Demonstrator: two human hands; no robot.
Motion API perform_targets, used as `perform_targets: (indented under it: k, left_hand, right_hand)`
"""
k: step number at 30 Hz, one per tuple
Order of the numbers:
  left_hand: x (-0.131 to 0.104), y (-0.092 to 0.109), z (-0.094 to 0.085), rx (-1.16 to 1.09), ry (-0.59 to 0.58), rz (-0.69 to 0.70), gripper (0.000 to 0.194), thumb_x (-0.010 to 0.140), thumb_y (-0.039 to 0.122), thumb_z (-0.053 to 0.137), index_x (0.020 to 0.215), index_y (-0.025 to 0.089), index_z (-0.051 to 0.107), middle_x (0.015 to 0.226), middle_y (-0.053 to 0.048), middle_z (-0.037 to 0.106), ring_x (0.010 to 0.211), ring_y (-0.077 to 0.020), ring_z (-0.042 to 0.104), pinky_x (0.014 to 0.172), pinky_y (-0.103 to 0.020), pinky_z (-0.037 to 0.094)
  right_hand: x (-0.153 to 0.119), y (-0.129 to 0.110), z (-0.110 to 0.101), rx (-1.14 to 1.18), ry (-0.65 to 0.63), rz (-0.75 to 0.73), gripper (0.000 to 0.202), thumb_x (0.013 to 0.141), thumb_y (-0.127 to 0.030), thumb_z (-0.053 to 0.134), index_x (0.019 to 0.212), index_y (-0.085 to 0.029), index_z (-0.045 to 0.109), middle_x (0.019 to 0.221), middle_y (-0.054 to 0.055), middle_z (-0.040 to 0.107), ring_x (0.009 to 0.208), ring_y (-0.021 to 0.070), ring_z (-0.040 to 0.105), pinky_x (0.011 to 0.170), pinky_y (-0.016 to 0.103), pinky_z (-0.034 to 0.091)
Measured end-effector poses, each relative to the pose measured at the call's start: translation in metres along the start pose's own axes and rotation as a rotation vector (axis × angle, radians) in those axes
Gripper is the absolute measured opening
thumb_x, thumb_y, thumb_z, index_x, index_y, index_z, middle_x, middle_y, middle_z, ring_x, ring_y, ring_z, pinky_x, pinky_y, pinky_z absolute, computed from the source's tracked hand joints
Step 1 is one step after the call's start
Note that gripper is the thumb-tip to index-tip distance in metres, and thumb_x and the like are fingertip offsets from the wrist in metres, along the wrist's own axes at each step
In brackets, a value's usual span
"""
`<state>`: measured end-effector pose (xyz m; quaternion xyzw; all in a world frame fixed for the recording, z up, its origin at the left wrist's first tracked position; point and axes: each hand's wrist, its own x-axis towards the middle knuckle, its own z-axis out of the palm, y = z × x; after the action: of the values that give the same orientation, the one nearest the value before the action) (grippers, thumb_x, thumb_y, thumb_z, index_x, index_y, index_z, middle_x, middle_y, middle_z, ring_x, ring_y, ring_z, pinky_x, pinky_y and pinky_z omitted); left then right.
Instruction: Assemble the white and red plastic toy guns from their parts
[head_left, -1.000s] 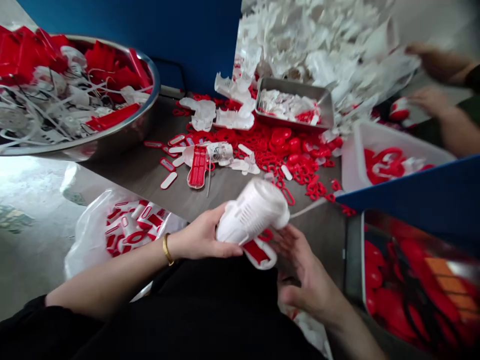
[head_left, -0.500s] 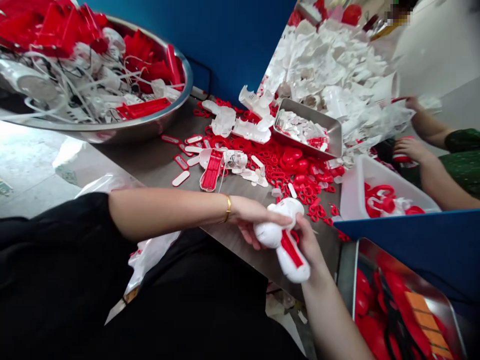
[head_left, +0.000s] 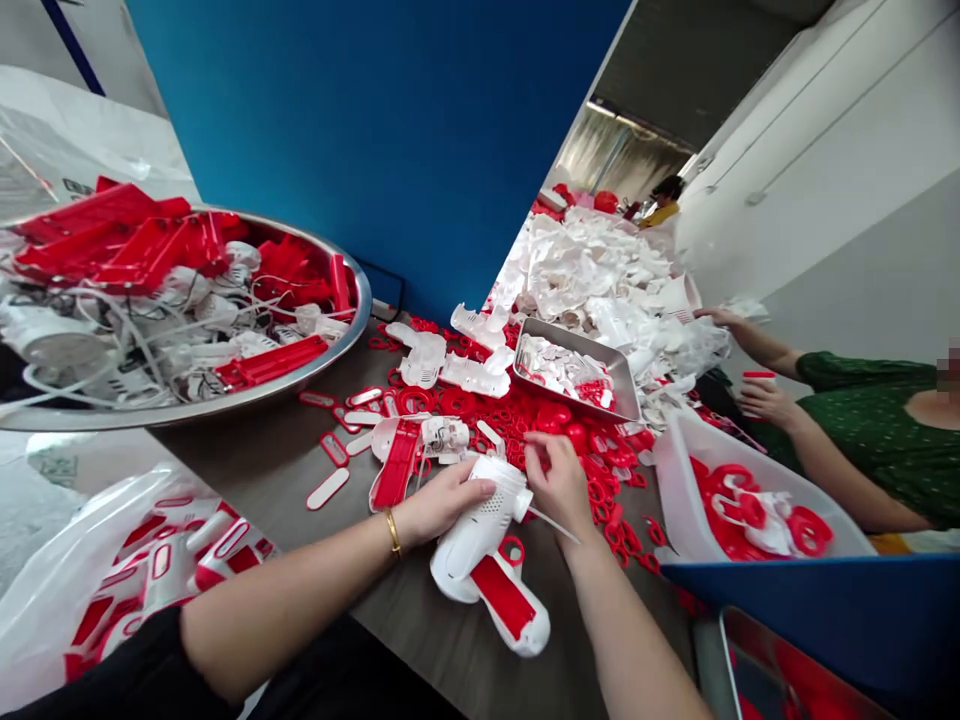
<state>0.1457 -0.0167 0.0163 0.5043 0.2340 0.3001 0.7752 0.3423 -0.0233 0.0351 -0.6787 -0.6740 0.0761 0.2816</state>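
My left hand [head_left: 442, 500] is closed around the upper body of a white appliance shell [head_left: 469, 545] with a red panel [head_left: 504, 597] in its handle, angled down to the right. A pale strip sticks out on its right side. My right hand [head_left: 559, 480] is just right of the shell, over the pile of small red parts [head_left: 600, 485], fingers bent; whether it grips something is hidden. Beyond my left hand lies an opened half shell with a red insert [head_left: 397, 465] and a white motor piece [head_left: 445, 436].
A metal bowl [head_left: 360, 310] of red and white parts stands left. A metal tray [head_left: 626, 385] holds small white pieces. At right are a white bin [head_left: 675, 500] and a person in a green top [head_left: 847, 440]. A bag of parts [head_left: 161, 560] lies lower left.
The view has tilted up. The white shell has turned and rests lower in my left hand. My right hand has let go of it and reached forward to the red parts.
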Motion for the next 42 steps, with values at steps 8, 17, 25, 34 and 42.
perform_targets:
  k: [8,17,25,34,42]
  left_hand:
    - [-0.015,0.005,0.000,-0.199,-0.155,-0.056,0.063,0.074,0.054,0.068,0.121,0.018,0.050,0.097,-0.004,0.058,0.079,-0.0133,0.053,0.070,-0.024,0.042]
    - [-0.015,0.011,0.004,-0.386,-0.252,-0.166,0.066,0.064,0.050,0.078,0.117,0.018,0.054,0.098,-0.005,0.059,0.083,-0.0149,0.055,0.072,-0.024,0.042]
    - [-0.020,0.020,-0.006,-0.317,-0.278,-0.045,0.068,0.070,0.050,0.073,0.125,0.017,0.050,0.102,-0.009,0.061,0.086,-0.0183,0.059,0.075,-0.028,0.045]
    - [-0.045,0.028,-0.006,-0.064,-0.201,0.059,0.067,0.076,0.050,0.065,0.130,0.019,0.040,0.111,-0.011,0.061,0.093,-0.0232,0.062,0.077,-0.032,0.049]
    - [-0.058,0.022,0.043,0.664,-0.249,-0.058,0.064,0.070,0.049,0.072,0.119,0.017,0.048,0.095,-0.005,0.065,0.081,-0.0197,0.061,0.073,-0.030,0.047]
  right_hand:
    - [0.041,0.030,0.006,-0.045,-0.022,-0.053,0.030,0.089,-0.027,0.047,0.108,-0.020,0.069,0.114,0.011,0.066,0.110,0.0245,0.057,0.099,0.046,0.044]
    - [0.082,-0.022,0.037,-0.173,-0.224,-0.359,0.025,0.085,-0.018,0.055,0.102,-0.024,0.073,0.105,0.011,0.063,0.101,0.0268,0.055,0.089,0.045,0.046]
    - [-0.021,-0.015,-0.027,0.301,-0.150,0.110,0.042,0.091,-0.040,0.052,0.129,-0.023,0.053,0.095,0.005,0.067,0.084,0.0197,0.064,0.078,0.036,0.053]
    - [-0.159,0.007,-0.034,-0.033,-0.115,0.250,0.053,0.083,-0.043,0.059,0.131,-0.021,0.054,0.124,0.015,0.056,0.113,0.0303,0.056,0.094,0.052,0.047]
    - [-0.157,-0.017,-0.054,0.547,-0.081,0.199,0.056,0.087,-0.044,0.059,0.138,-0.031,0.042,0.136,0.009,0.052,0.121,0.0258,0.053,0.100,0.044,0.045]
